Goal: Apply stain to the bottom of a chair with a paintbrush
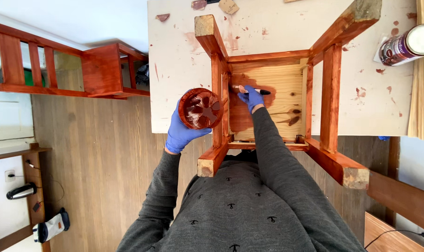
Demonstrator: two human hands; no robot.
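Both hands gloved | left hand [181, 133] cups stain cup [201, 108] | right hand [252, 98] holds brush [255, 91]

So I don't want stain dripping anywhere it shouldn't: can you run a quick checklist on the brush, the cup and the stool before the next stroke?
1. Brush gripped by the right hand: ok, tip rests on the underside of the seat.
2. Stain cup held level in the left hand: ok, opening faces up.
3. Stain left in the cup: cannot tell, only streaks show inside.
4. Upturned stool steady on the white table: ok, seat down, legs up.
5. Seat underside fully coated: not ok, the right part is bare wood.
6. Tin upright: not ok, it lies on its side.
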